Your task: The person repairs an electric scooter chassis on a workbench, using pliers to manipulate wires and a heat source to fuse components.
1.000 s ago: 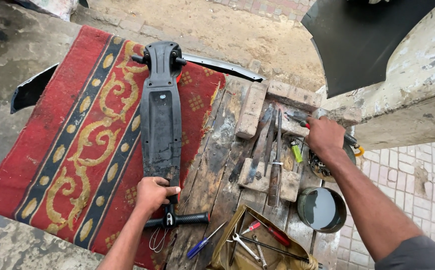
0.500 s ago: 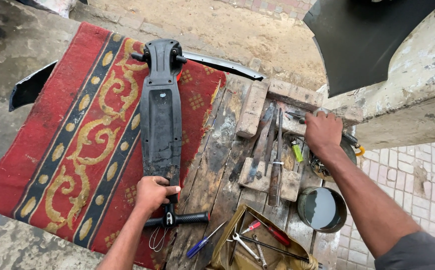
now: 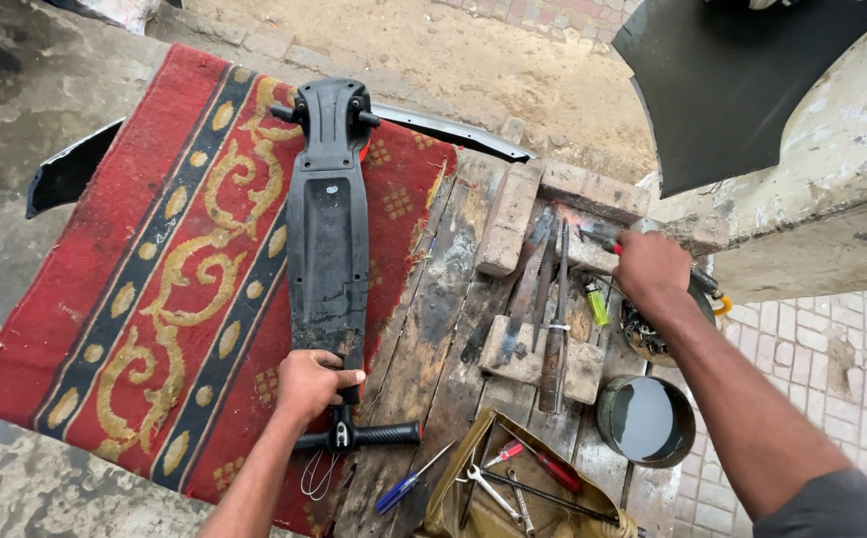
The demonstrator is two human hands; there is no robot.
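Nearest the camera, below the long black plastic panel (image 3: pixel 327 239), an open tan tool pouch (image 3: pixel 513 488) lay on the plank bench (image 3: pixel 423 329), with small spanners, a red-handled screwdriver (image 3: pixel 543 464) and thin rods spilling from it; a blue-handled screwdriver (image 3: pixel 408 486) lay just left of the pouch. The left hand (image 3: pixel 309 384) was closed over the near end of the panel, fingers wrapped round its edge and thumb on top, just above a black crossbar with a rubber grip (image 3: pixel 359 435) that stuck out to the right of that end. The panel lay lengthwise on a red rug with gold scrollwork (image 3: pixel 144 269), which covered the left part of the bench. Right of the panel, across bare dark planks, files and chisels (image 3: pixel 553 319) rested on a small wooden block (image 3: pixel 538 359), with a brick (image 3: pixel 509 219) standing beyond them and a small green lighter (image 3: pixel 598 302) beside them. A round tin of dark liquid (image 3: pixel 645 420) sat further right, near the bench edge. The right hand (image 3: pixel 652 271) was well to the right of the panel, curled down over a cluttered round container (image 3: pixel 652 334) and a red-handled tool; whether it gripped anything I could not tell. At the panel's far end, a curved black strip (image 3: pixel 453 130) ran out to either side under it, and beyond lay sandy ground and a large dark sheet (image 3: pixel 732 90) leaning on a pale wall (image 3: pixel 832 189).
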